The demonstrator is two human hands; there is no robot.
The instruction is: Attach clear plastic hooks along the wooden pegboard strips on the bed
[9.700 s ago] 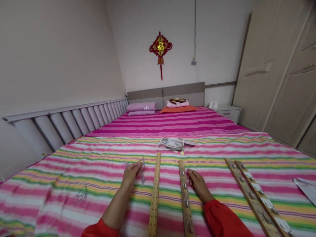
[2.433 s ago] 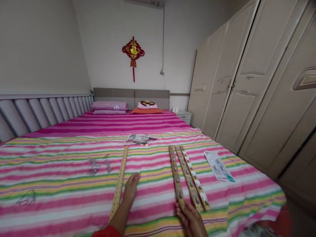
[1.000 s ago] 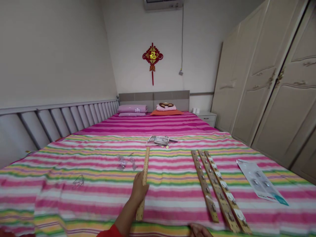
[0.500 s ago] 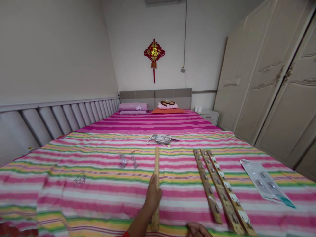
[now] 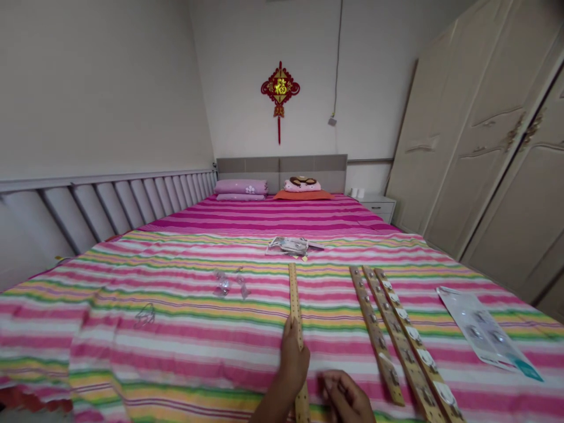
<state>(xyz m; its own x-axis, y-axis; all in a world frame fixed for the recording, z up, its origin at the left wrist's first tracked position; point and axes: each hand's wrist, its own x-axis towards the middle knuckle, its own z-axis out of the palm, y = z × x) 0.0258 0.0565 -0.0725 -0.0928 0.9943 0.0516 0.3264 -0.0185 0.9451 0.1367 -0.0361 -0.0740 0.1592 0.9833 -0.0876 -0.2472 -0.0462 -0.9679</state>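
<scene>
"What can't you make out?"

"The middle of the bare wooden strip [image 5: 294,296], since the left hand [image 5: 294,353] covers it. Its near end runs down to the bottom of the view, and so does the near edge of the bed [image 5: 189,364]. The right hand [image 5: 346,396] is cut off there too. I can't tell whether its fingertips meet or pinch anything. The contents of the clear bag [image 5: 289,247] are a jumble."

"What has changed?"

"A couple of seconds ago the bare strip lay untouched, further toward the bed's left edge, near the crumpled plastic bits [image 5: 224,283]. Now it sits further from them and nearer the fitted strips [image 5: 374,329]. The right hand was at the near end of one of those; it's off it now."

"And the strip itself?"

"Lengthwise on the bed, near the middle of the near edge, far end toward the headboard [image 5: 247,168]. The three fitted strips lie on its right, toward the bed's right edge, with the blister pack [image 5: 484,335] beyond them."

"How are the hands?"

"The left reaches forward, clamped across the bare strip, fingers pointing toward the headboard. The right is just beside it, fingers curled, between that strip and the nearest fitted one."
</scene>
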